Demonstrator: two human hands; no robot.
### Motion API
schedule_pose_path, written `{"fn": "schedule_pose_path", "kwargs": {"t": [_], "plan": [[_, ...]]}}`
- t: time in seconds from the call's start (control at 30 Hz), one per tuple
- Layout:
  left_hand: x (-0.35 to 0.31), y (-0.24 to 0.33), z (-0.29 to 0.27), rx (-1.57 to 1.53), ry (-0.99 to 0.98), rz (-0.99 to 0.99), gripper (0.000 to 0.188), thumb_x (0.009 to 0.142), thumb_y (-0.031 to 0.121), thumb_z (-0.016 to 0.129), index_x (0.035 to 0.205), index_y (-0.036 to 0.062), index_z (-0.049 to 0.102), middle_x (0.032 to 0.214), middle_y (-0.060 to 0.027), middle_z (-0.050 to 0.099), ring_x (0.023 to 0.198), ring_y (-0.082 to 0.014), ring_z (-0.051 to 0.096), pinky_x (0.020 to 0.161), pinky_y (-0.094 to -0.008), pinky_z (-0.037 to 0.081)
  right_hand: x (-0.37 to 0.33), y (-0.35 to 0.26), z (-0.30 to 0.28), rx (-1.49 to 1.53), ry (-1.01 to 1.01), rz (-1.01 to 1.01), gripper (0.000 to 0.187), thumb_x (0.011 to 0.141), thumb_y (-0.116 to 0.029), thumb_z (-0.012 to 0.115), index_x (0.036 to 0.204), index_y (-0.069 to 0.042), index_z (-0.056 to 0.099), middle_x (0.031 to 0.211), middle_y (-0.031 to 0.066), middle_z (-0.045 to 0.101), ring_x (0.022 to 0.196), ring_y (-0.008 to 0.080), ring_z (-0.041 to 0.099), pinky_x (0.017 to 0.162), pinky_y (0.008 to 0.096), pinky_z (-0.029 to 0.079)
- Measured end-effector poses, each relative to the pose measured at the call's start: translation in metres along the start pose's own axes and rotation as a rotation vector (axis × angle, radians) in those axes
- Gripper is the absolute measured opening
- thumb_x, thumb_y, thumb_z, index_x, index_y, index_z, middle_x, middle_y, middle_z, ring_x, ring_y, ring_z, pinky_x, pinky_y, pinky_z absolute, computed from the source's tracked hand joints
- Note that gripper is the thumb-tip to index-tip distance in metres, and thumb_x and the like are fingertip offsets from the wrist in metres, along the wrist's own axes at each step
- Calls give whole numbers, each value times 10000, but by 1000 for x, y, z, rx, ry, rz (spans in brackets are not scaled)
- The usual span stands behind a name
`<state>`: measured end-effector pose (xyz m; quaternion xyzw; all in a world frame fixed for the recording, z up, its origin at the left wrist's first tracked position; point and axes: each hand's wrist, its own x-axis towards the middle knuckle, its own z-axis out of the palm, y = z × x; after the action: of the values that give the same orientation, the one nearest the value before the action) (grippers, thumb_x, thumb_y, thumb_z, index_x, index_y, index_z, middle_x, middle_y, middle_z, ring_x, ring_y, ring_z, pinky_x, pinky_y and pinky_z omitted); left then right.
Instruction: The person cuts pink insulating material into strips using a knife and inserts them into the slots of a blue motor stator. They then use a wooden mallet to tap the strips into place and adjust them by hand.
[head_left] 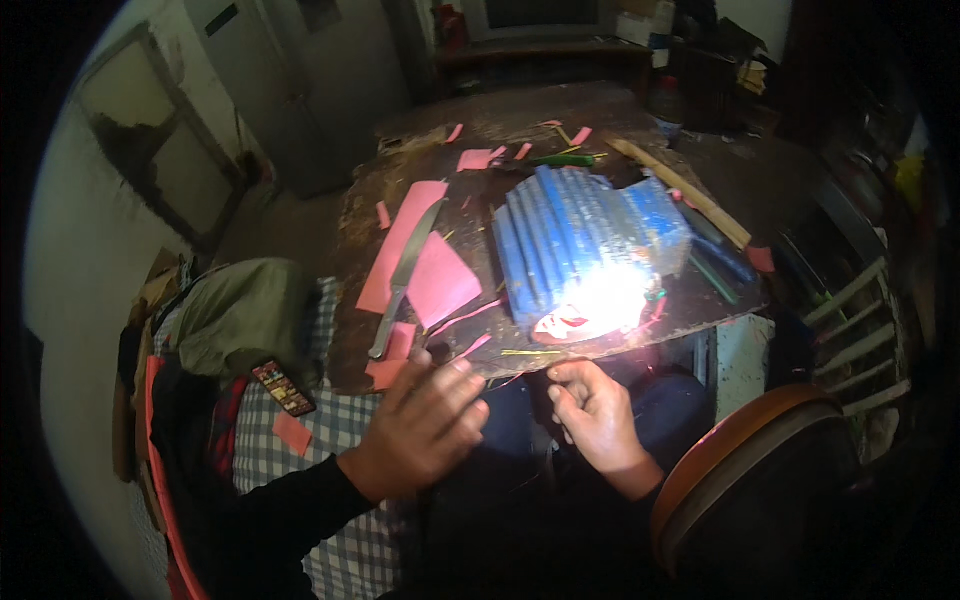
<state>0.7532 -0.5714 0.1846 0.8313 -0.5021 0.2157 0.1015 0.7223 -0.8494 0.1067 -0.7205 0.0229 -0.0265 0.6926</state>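
Observation:
My left hand (425,425) is at the table's near edge, its fingers stretched out and slightly apart. To its right, my right hand (597,412) is closed, thumb against curled index finger. A thin pinkish strand (512,380) runs from its fingertips toward my left hand; whether the left touches it I cannot tell. Just beyond my hands lie narrow pink paper strips (470,317) and thin yellow-green sticks (530,352). A ridged blue block (545,240) stands on the table, with a glaring bright spot at its near end.
On the dark wooden table (465,215), a large knife (405,275) lies over pink paper sheets (443,280). A wooden stick (690,195) lies at the right. A phone-like device (283,388) rests on checked cloth (330,540) at left. A round orange-rimmed object (745,430) stands near my right arm.

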Motion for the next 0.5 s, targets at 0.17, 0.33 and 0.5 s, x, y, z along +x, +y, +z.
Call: {"fn": "schedule_pose_path", "kwargs": {"t": [0.17, 0.33, 0.5], "plan": [[-47, -68, -15, -3, 179, -307, 328, 934, 80, 819, 1248, 26, 741, 1342, -172, 740, 1312, -396, 710, 1165, -586, 520, -23, -6, 1, 72, -27, 174, 166, 1099, -47, 717, 1258, 1, 714, 777, 56, 706, 541, 76, 573, 505, 253, 461], [-81, -88, -9, -41, 119, -414, 270, 929, 113, 855, 1164, -7, 795, 1261, -168, 768, 1224, -378, 724, 1053, -513, 578, -21, -17, -18, -517, 175, -72, 234, 1039, -79, 792, 1249, 12, 741, 709, 42, 678, 634, 76, 596, 596, 309, 496], [-86, -73, 4, 25, 108, -287, 309, 948, 156, 849, 1198, -12, 779, 1241, -148, 763, 1188, -364, 721, 1063, -499, 567, -28, -37, -15, -526, 188, -359, 244, 1040, -101, 794, 1262, -12, 746, 703, 49, 684, 602, 108, 588, 610, 322, 518]]}}
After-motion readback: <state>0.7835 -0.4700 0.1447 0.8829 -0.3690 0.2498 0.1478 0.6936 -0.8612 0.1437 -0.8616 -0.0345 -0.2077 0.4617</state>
